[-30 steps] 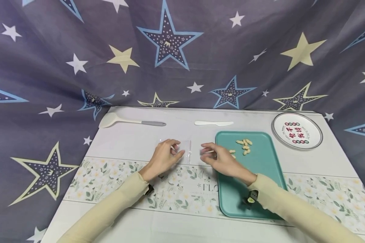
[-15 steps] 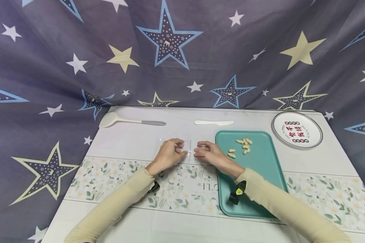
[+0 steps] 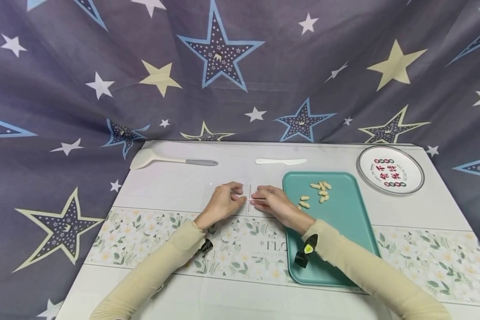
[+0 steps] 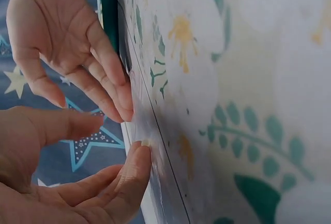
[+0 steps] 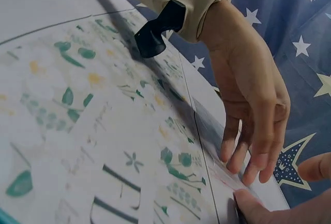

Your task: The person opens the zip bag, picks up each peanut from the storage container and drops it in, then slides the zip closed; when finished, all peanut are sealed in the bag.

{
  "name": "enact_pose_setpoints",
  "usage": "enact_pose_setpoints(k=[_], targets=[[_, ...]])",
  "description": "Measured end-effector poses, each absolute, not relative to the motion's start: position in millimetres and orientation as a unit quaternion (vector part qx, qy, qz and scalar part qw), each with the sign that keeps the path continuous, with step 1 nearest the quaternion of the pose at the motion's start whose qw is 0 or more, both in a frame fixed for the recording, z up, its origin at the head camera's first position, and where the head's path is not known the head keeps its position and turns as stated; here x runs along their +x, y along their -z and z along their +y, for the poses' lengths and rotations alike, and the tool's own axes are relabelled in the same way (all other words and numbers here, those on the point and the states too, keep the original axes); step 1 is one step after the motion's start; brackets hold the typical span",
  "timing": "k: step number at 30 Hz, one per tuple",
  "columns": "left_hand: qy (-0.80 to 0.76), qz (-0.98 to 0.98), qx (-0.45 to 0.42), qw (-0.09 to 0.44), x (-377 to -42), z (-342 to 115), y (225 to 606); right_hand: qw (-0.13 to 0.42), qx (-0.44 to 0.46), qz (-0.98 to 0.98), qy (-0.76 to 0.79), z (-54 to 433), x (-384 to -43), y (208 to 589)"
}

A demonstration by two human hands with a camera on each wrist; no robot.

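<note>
A flat, clear zip bag (image 3: 246, 191) lies on the table with its strip edge to the right. My left hand (image 3: 222, 200) rests over it, fingertips down on the film and thumb apart from them, as the left wrist view shows. My right hand (image 3: 278, 205) comes from the other side, its nearly straight fingers touching the bag's strip edge. In the right wrist view the left hand (image 5: 251, 84) arches over the bag, and the right hand (image 5: 305, 203) shows only in part at the lower corner.
A teal tray (image 3: 332, 240) with several peanuts (image 3: 323, 193) lies under the right forearm. Behind are a white plastic knife (image 3: 281, 162) and a white spatula (image 3: 146, 157) with a grey handle. A printed plate (image 3: 410, 173) stands at far right, before a starry curtain (image 3: 128, 102).
My right hand has moved left from beside the tray to the bag's strip edge. The left hand has shifted slightly right over the bag.
</note>
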State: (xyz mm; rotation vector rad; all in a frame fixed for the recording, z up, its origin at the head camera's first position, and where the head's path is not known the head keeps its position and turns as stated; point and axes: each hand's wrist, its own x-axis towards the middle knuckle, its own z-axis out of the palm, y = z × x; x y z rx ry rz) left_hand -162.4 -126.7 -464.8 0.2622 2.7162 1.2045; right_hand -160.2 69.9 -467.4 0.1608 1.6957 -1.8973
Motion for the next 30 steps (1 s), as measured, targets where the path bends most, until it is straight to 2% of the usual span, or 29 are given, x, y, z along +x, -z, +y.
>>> enact_pose_setpoints(k=[30], targets=[[-0.423,0.898,0.066,0.101,-166.5,-127.4,466.3,0.302,0.047,0.610,0.731,60.5,-170.2,476.1]])
